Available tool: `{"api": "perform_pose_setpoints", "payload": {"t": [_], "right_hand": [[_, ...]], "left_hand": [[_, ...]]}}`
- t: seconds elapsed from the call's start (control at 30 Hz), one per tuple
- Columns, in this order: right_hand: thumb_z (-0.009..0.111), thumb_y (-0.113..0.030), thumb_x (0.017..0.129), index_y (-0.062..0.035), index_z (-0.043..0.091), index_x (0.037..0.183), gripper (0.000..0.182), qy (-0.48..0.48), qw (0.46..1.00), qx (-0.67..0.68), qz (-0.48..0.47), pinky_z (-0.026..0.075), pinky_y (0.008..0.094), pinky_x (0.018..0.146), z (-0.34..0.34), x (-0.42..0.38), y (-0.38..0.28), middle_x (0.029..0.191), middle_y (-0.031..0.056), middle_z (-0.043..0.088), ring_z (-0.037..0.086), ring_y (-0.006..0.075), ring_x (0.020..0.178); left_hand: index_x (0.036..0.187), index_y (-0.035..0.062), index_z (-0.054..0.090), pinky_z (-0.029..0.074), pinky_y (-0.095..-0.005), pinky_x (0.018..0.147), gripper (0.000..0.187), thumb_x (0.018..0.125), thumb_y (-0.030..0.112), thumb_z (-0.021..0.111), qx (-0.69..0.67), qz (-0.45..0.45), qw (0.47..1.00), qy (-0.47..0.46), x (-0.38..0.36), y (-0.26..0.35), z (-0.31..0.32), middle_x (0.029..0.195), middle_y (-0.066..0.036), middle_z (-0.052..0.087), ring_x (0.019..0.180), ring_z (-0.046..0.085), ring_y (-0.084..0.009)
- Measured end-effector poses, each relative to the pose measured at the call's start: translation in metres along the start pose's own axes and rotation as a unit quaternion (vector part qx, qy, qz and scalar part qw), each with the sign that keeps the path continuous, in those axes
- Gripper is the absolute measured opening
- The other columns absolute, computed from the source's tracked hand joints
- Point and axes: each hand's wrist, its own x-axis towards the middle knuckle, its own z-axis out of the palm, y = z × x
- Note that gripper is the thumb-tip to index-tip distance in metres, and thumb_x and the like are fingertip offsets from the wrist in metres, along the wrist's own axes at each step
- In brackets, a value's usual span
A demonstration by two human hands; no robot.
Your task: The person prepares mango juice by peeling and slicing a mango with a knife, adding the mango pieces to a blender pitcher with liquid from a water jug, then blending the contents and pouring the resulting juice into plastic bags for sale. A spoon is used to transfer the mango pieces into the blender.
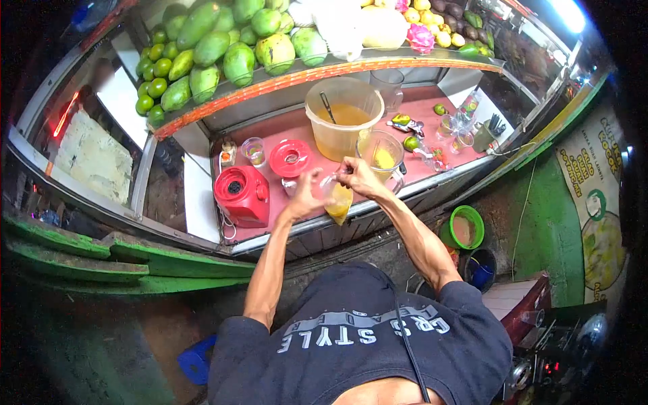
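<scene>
A clear plastic bag (339, 202) with yellow liquid in its lower part hangs in front of the counter's front edge. My right hand (359, 177) pinches the top of the bag, its fingers closed. Just left of the bag is my left hand (305, 197), fingers apart, with nothing visible in it. Behind my right hand stands a clear jug (383, 158) with yellow contents. A large translucent bucket (344, 121) of orange-yellow liquid, with a dark-handled utensil in it, is farther back. A red round lid (290, 158) lies behind my left hand.
On the pink counter (270, 128), a red blender base (241, 196) stands at the left and plastic cups (462, 140) at the right. Green mangoes (239, 64) line the shelf above. A green bucket (463, 228) sits below, right of my right arm.
</scene>
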Motion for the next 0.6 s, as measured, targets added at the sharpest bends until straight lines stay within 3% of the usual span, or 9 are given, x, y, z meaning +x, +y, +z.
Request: {"api": "perform_pose_setpoints", "payload": {"t": [0.03,0.07,0.13,0.17,0.23,0.33,0.43,0.57,0.6], "right_hand": [[0.07,-0.005,0.079,-0.0017,0.056,0.078,0.015,-0.013,0.998,-0.036,-0.046,0.046,0.0275,0.056,0.004,0.001,-0.001,0.069,0.003,0.059,0.056,0.0122,0.062],[0.07,-0.007,0.08,-0.0007,0.057,0.077,0.015,-0.022,0.993,-0.058,-0.098,0.047,0.0297,0.057,0.011,0.002,-0.002,0.07,0.0028,0.06,0.057,0.0129,0.064],[0.066,-0.009,0.084,0.0001,0.057,0.078,0.014,-0.023,0.975,-0.16,-0.151,0.048,0.0303,0.06,0.025,-0.004,-0.027,0.072,0.0026,0.062,0.059,0.0131,0.068],[0.059,-0.004,0.084,0.0009,0.06,0.087,0.006,-0.041,0.957,-0.236,-0.164,0.05,0.0315,0.064,0.019,-0.01,-0.051,0.078,0.0063,0.065,0.062,0.0173,0.07],[0.056,-0.002,0.082,0.0002,0.06,0.094,0.014,-0.015,0.985,-0.094,-0.147,0.051,0.0354,0.066,0.007,-0.02,-0.063,0.079,0.0101,0.065,0.062,0.0247,0.069],[0.054,0.005,0.075,-0.0025,0.052,0.122,0.048,-0.025,0.994,0.069,-0.077,0.053,0.0396,0.074,-0.02,-0.041,-0.067,0.095,0.0173,0.065,0.064,0.0361,0.08],[0.066,-0.001,0.069,-0.0009,0.036,0.138,0.074,0.101,0.894,-0.344,-0.267,0.039,0.0451,0.101,-0.003,-0.052,0.01,0.135,0.0233,0.045,0.046,0.0375,0.123],[0.069,-0.017,0.079,-0.0034,0.035,0.14,0.071,0.101,0.952,-0.121,-0.263,0.036,0.0444,0.105,0.028,-0.072,0.031,0.137,0.0232,0.043,0.043,0.0373,0.126],[0.066,-0.022,0.084,-0.0031,0.035,0.14,0.067,0.025,0.986,-0.058,-0.156,0.039,0.0432,0.102,0.027,-0.074,0.04,0.13,0.022,0.049,0.047,0.0363,0.122]], "left_hand": [[0.134,0.0037,0.034,0.033,-0.0399,0.107,0.096,0.059,0.028,0.09,0.037,0.015,0.999,-0.037,0.0,-0.017,0.016,0.122,-0.015,0.042,0.12,0.043,-0.0288],[0.131,0.0015,0.037,0.036,-0.0383,0.104,0.082,0.068,0.022,0.085,-0.021,-0.062,0.998,0.005,-0.003,0.007,0.03,0.121,-0.014,0.045,0.119,0.045,-0.0279],[0.115,0.0049,0.049,0.044,-0.0359,0.092,0.052,0.076,0.025,0.077,0.057,0.081,0.992,0.078,0.026,-0.044,0.067,0.103,-0.007,0.054,0.106,0.054,-0.0238],[0.104,0.0046,0.053,0.047,-0.0302,0.079,0.026,0.085,0.016,0.066,-0.217,0.085,0.962,0.142,0.025,-0.005,0.066,0.092,-0.002,0.056,0.093,0.057,-0.0186],[0.094,0.0062,0.054,0.045,-0.0278,0.069,0.017,0.088,0.018,0.064,-0.275,0.013,0.957,0.09,0.037,0.02,0.039,0.085,0.0,0.055,0.081,0.055,-0.0147],[0.068,0.0133,0.048,0.036,-0.0265,0.048,0.033,0.094,0.031,0.059,-0.307,-0.242,0.913,0.119,0.047,0.049,-0.016,0.061,0.007,0.046,0.051,0.041,-0.0073],[0.057,0.0196,0.034,0.027,-0.0264,0.043,0.048,0.094,0.04,0.057,-0.544,-0.173,0.799,0.188,0.054,0.08,-0.048,0.05,0.006,0.025,0.042,0.026,-0.0101],[0.058,0.0177,0.043,0.029,-0.0258,0.043,0.045,0.095,0.039,0.055,-0.518,-0.286,0.767,0.25,0.057,0.072,-0.053,0.05,0.007,0.034,0.042,0.032,-0.0083],[0.058,0.0177,0.043,0.029,-0.0258,0.043,0.045,0.095,0.039,0.055,-0.516,-0.286,0.767,0.254,0.051,0.068,-0.052,0.05,0.007,0.034,0.042,0.032,-0.0083]]}}
